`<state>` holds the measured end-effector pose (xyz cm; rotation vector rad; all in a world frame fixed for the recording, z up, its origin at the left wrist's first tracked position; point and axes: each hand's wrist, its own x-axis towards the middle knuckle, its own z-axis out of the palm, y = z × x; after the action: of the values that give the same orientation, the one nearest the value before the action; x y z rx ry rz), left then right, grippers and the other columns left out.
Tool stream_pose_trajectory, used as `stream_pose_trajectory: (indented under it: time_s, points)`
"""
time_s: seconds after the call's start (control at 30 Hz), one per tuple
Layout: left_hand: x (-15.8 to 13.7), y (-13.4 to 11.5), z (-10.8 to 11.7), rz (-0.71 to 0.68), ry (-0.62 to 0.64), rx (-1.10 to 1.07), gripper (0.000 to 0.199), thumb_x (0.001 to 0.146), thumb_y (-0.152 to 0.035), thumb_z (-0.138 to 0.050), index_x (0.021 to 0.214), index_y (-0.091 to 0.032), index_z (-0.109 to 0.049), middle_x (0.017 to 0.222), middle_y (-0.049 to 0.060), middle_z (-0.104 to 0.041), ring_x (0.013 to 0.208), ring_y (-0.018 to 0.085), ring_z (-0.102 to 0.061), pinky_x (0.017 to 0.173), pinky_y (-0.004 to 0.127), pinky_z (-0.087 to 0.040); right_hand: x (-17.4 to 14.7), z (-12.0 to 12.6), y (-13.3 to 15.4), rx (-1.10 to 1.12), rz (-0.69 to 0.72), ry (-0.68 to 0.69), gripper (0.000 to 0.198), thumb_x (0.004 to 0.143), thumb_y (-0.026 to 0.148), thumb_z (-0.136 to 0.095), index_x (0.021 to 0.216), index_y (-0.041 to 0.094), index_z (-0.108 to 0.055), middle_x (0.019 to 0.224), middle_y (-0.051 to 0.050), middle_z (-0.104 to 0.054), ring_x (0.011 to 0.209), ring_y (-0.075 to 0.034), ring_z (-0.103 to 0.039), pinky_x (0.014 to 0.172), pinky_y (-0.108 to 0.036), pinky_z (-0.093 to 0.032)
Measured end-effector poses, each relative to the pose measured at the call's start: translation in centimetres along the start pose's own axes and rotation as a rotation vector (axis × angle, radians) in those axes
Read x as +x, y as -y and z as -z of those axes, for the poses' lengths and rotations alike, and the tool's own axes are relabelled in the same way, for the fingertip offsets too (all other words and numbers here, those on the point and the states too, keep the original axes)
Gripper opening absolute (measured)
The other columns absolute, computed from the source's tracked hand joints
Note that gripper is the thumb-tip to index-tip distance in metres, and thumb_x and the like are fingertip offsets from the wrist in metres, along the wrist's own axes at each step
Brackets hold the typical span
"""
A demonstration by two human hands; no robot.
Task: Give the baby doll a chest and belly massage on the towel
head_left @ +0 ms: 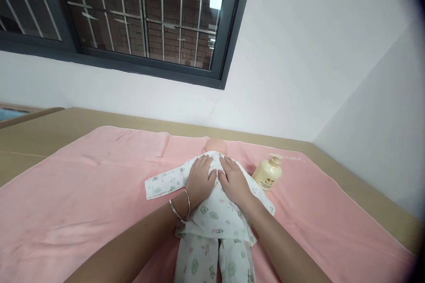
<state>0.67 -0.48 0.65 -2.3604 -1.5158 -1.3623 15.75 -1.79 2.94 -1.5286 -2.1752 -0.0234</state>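
A baby doll lies on a pink blanket, its head pointing away from me. It wears a white printed top and matching trousers. My left hand rests flat on the left side of the upper torso, fingers stretched out. On the right side, my right hand lies flat in the same way, the two thumbs close together. One sleeve extends to the left. Just right of the doll, a cream pump bottle leans on the blanket.
The blanket covers a tan table that meets a white wall at the back and right. Above is a dark-framed window with metal bars. A wooden-edged object stands at the far left.
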Motion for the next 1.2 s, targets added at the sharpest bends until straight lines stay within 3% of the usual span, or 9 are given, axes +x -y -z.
stream_pose_trajectory:
  time_s: [0.97, 1.2]
  points:
    - [-0.01, 0.04, -0.04, 0.032, 0.002, -0.046, 0.037, 0.087, -0.02, -0.046, 0.122, -0.017, -0.058, 0.128, 0.01, -0.062, 0.124, 0.027, -0.053, 0.11, 0.05, -0.038, -0.08, -0.21, -0.1, 0.083, 0.011, -0.041, 0.05, 0.098, 0.029, -0.034, 0.144, 0.011, -0.042, 0.148, -0.014, -0.042, 0.139, -0.026, -0.034, 0.116, -0.047, -0.026]
    - [0.13, 0.01, 0.06, 0.024, 0.016, -0.05, 0.036, 0.088, -0.022, -0.047, 0.122, -0.016, -0.058, 0.129, 0.011, -0.061, 0.124, 0.026, -0.052, 0.111, 0.049, -0.037, -0.34, 0.14, 0.45, -0.001, -0.034, -0.039, 0.051, 0.097, 0.03, -0.034, 0.143, 0.011, -0.043, 0.146, -0.017, -0.044, 0.138, -0.029, -0.036, 0.114, -0.046, -0.028]
